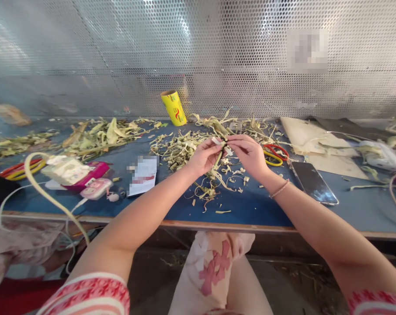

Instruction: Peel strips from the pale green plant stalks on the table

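My left hand (pixel 204 155) and my right hand (pixel 248 154) meet over the middle of the blue table, fingers closed in a pinch. Between their fingertips is a thin greenish plant stem (pixel 221 153) with small pale strips at it; the fingers partly cover it. Just below and to the left lies a heap of dried plant pieces (pixel 180 148), green and straw-coloured. Longer leaves and stalks (pixel 220 127) lie behind the hands. Scraps and thin peelings (pixel 229 180) are scattered beneath them. Red and yellow rings (pixel 275 155) lie close to my right hand.
A yellow printed tube (pixel 174 108) leans near the perforated metal wall (pixel 204 52). To the right are a phone (pixel 313 183) and cardboard (pixel 319 144). At left lie a card-like packet (pixel 143 176), a pink device (pixel 96 189), a cable (pixel 37 183) and another leaf pile (pixel 102 138).
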The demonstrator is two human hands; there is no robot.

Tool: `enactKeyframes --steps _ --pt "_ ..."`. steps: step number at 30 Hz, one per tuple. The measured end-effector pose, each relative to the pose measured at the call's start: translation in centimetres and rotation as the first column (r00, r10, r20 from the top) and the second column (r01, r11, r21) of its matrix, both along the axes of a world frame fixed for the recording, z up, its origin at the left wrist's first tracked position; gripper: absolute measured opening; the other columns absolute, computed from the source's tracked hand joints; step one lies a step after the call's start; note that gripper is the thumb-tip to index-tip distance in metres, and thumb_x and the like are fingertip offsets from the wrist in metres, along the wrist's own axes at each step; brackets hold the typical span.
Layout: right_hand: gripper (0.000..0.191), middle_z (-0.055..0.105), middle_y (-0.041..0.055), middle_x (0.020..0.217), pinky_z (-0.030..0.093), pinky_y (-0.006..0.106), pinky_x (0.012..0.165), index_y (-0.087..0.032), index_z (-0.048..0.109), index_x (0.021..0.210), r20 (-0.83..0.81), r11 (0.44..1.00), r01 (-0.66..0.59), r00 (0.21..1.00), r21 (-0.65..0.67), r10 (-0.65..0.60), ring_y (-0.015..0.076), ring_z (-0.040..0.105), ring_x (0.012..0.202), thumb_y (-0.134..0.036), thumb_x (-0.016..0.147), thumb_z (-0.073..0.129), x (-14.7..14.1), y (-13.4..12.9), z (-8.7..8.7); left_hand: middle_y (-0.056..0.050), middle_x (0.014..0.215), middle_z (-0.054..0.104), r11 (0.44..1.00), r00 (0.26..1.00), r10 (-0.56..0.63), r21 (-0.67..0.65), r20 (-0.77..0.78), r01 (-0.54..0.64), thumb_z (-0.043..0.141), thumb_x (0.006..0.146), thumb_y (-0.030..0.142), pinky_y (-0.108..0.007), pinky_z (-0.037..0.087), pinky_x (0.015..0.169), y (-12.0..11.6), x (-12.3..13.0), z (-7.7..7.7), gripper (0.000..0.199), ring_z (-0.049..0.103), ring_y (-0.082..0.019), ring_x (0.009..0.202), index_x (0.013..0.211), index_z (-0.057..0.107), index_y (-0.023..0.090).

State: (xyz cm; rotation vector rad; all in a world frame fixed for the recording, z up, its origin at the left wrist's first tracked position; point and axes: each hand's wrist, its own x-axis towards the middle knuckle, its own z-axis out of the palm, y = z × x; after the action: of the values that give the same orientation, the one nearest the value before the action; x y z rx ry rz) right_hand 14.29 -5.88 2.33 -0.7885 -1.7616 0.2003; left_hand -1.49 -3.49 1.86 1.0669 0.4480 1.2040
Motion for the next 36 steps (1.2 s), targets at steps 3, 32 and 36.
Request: enactKeyframes --steps 3,32,36 --pt "0.018 0.072 0.0047 0.100 0.055 0.041 0.089 -0.023 0.073 0.086 -0.055 1.000 0.000 0.998 -0.023 -0.001 0.0176 0.066 0.095 -0.019 0.086 0.056 -0.1 0.0 0.1 0.002 0.068 0.060 0.999 1.000 0.018 0.049 -0.025 -0.017 0.069 0.070 0.013 -0.026 0.051 0.071 -0.1 0.0 -0.1 0.011 0.061 -0.009 0.065 0.075 0.061 0.017" --pt "0.012 0.071 0.0020 0.099 0.053 0.036 0.088 -0.023 0.065 0.086 0.128 0.995 0.028 0.991 0.097 -0.040 0.0160 0.066 0.097 -0.019 0.086 0.054 0.9 0.1 0.3 -0.002 0.065 0.062 0.984 0.987 -0.161 -0.074 0.010 0.161 0.056 0.078 0.008 -0.022 0.052 0.065 -0.6 0.2 0.1 0.008 0.060 -0.008 0.059 0.076 0.063 0.012" --pt "0.016 0.071 0.0037 0.102 0.053 0.036 0.088 -0.023 0.064 0.088 0.246 0.984 0.000 0.968 0.178 -0.044 0.0170 0.065 0.099 -0.020 0.090 0.048 1.5 0.3 0.3 -0.002 0.066 0.061 0.970 0.979 -0.204 -0.141 -0.016 0.200 0.055 0.079 0.007 -0.025 0.054 0.069 -0.4 0.2 0.1 0.009 0.061 -0.009 0.062 0.078 0.062 0.011"
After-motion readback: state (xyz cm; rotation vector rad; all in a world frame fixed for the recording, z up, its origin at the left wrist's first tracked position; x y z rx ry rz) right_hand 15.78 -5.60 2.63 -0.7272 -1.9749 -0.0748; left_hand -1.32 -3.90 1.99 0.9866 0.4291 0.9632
